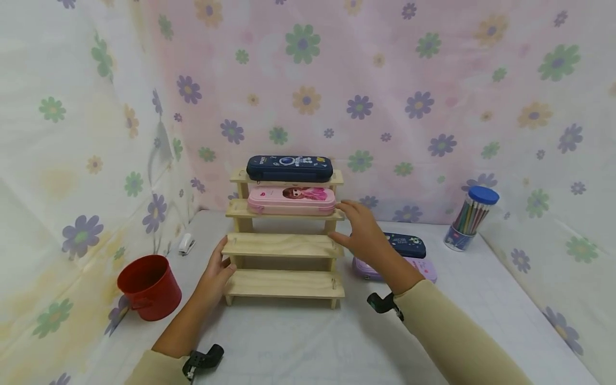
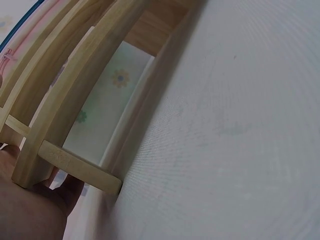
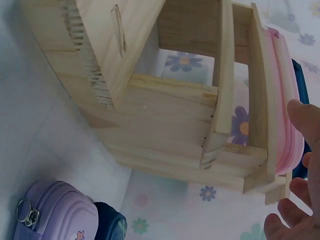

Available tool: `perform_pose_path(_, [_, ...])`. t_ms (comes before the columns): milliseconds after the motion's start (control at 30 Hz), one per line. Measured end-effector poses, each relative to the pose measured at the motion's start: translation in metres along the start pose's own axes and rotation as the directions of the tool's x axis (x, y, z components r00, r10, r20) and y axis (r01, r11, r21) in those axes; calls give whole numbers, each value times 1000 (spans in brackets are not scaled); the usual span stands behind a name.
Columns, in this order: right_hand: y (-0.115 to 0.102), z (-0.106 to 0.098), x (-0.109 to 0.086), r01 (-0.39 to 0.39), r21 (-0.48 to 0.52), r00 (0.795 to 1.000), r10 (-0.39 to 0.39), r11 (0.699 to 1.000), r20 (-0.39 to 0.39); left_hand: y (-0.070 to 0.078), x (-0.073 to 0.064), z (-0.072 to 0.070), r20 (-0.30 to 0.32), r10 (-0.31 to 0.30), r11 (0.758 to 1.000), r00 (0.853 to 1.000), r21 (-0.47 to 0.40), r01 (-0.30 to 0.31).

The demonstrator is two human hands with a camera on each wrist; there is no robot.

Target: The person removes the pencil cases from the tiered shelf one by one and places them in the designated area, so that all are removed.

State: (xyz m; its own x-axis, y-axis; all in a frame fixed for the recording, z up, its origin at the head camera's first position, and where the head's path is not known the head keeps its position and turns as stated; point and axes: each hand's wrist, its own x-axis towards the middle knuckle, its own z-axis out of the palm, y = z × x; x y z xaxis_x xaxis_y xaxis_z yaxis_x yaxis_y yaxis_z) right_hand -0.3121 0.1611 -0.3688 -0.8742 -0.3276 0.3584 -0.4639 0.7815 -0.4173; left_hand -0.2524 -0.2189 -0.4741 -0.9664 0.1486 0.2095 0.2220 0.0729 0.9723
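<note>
A stepped wooden display rack (image 1: 284,245) stands in the middle of the table. My left hand (image 1: 214,272) grips its left side at the lower shelves; in the left wrist view, fingers (image 2: 70,192) reach behind the shelf end. On the top step lies a navy pencil case (image 1: 289,168) with a space print. A pink pencil case (image 1: 291,200) with a doll picture lies on the step below. My right hand (image 1: 363,232) is beside the pink case's right end, fingers extended and thumb apart; whether a fingertip touches the case I cannot tell.
Right of the rack, another navy pencil case (image 1: 406,245) lies behind a lilac pencil case (image 1: 423,267). A blue-lidded tub of pencils (image 1: 469,219) stands at the far right. On the left are a red bucket (image 1: 150,289) and a small white object (image 1: 186,244).
</note>
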Motion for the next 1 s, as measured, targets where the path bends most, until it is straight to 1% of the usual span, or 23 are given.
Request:
perform_pose_path(167, [-6, 2, 5, 44, -41, 998, -46, 998, -51, 0, 1, 2, -3, 10, 1000, 1000, 3, -10])
perform_pose_path(233, [-9, 2, 9, 54, -54, 996, -58, 997, -65, 0, 1, 2, -6, 4, 1000, 1000, 15, -4])
perform_pose_path(367, [-15, 3, 20, 61, -43, 995, -64, 997, -72, 2, 0, 1, -24, -24, 999, 999, 45, 25])
perform_pose_path(500, [-21, 7, 32, 33, -4, 997, -33, 999, -67, 3, -1, 0, -32, -34, 998, 999, 55, 36])
perform_pose_path(600, [-25, 13, 41, 3, 27, 997, -1, 1000, -73, 3, 0, -1, -20, -22, 999, 1000, 42, 23])
perform_pose_path(700, [-29, 18, 48, -8, 47, 996, 12, 999, -85, 2, 0, -1, -13, -10, 999, 1000, 32, 11])
perform_pose_path(800, [-36, 22, 52, -19, 50, 996, 23, 999, -83, 2, 1, -1, -14, -1, 1000, 1000, 24, 1])
perform_pose_path(900, [-43, 23, 54, -41, 40, 997, 43, 998, -63, 1, 1, -1, -15, 3, 1000, 1000, 18, -3])
perform_pose_path(1000, [-47, 23, 56, -68, 53, 997, 70, 996, -41, 1, 0, -1, -13, 2, 1000, 1000, 17, -2])
